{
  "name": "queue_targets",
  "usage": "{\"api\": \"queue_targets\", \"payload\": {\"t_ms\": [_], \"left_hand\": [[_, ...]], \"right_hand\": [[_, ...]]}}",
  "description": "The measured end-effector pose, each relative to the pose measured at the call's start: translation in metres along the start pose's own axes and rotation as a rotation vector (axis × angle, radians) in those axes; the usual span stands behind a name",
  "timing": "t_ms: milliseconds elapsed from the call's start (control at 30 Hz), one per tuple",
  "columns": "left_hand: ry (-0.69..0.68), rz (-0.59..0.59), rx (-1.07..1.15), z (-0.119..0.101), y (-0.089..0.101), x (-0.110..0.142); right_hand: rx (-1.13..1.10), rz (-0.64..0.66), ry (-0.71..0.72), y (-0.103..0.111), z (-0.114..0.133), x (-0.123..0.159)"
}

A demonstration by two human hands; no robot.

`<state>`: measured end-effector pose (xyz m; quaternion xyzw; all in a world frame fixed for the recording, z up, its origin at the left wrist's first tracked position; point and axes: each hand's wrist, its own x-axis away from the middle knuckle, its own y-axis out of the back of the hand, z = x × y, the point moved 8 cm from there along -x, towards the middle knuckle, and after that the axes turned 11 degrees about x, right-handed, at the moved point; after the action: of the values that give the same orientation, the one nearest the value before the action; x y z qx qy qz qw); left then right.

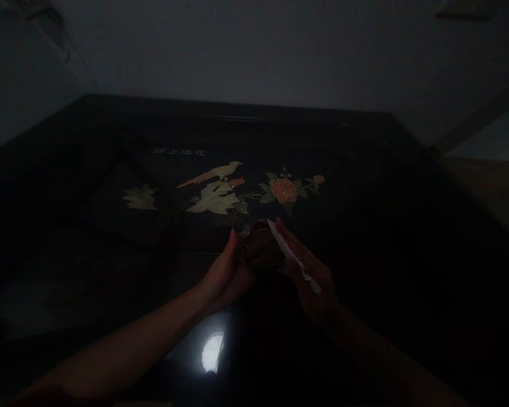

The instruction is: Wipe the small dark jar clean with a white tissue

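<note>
Over the dark, glossy tabletop (254, 316), my left hand (224, 268) is wrapped round the left side of a dark, round, cup-like object (263, 249). Its exact kind is lost in the gloom. A folded white tissue (294, 257) is in my right hand (318, 277), pressed between thumb and fingers. The tissue's near edge lies against or very close to the right rim of the round object. Both hands are near the middle of the view, just below the bird and flower picture.
An inlaid bird (214, 172), a peony (283, 190) and some pale writing (178, 151) decorate the tabletop. A bright light reflection (212, 351) shows in its surface. A grey wall (246, 51) rises behind the far edge. The whole room is very dim.
</note>
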<state>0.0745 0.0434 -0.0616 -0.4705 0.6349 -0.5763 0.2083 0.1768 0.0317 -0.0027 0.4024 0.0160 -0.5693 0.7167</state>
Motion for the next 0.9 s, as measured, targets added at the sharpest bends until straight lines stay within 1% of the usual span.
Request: {"api": "queue_targets", "payload": {"t_ms": [133, 300, 400, 467, 500, 567, 667, 733, 800, 900], "left_hand": [[0.017, -0.049, 0.125, -0.005, 0.003, -0.002], [0.006, -0.122, 0.213, -0.009, 0.006, -0.003], [0.070, -0.125, 0.192, -0.004, 0.007, -0.001], [0.125, -0.107, 0.139, 0.002, 0.007, 0.001], [0.135, -0.102, 0.113, 0.004, 0.008, 0.002], [0.110, -0.114, 0.059, 0.006, 0.010, 0.002], [-0.003, -0.156, -0.031, 0.004, 0.016, 0.002], [-0.073, -0.160, -0.081, 0.001, 0.020, 0.001], [-0.111, -0.130, -0.124, 0.001, 0.022, 0.001], [-0.143, -0.049, -0.175, 0.001, 0.022, 0.001]], "right_hand": [[0.094, 0.038, 0.081, -0.005, 0.003, 0.001], [0.264, 0.079, 0.279, -0.013, 0.014, 0.003], [0.351, 0.121, 0.411, -0.019, 0.025, 0.006], [0.407, 0.135, 0.460, -0.021, 0.030, 0.007], [0.429, 0.140, 0.466, -0.022, 0.032, 0.007], [0.452, 0.152, 0.458, -0.024, 0.034, 0.006], [0.441, 0.157, 0.439, -0.024, 0.034, 0.006], [0.430, 0.135, 0.423, -0.022, 0.033, 0.006], [0.417, 0.101, 0.392, -0.018, 0.030, 0.006], [0.369, 0.066, 0.307, -0.011, 0.023, 0.003]]}}
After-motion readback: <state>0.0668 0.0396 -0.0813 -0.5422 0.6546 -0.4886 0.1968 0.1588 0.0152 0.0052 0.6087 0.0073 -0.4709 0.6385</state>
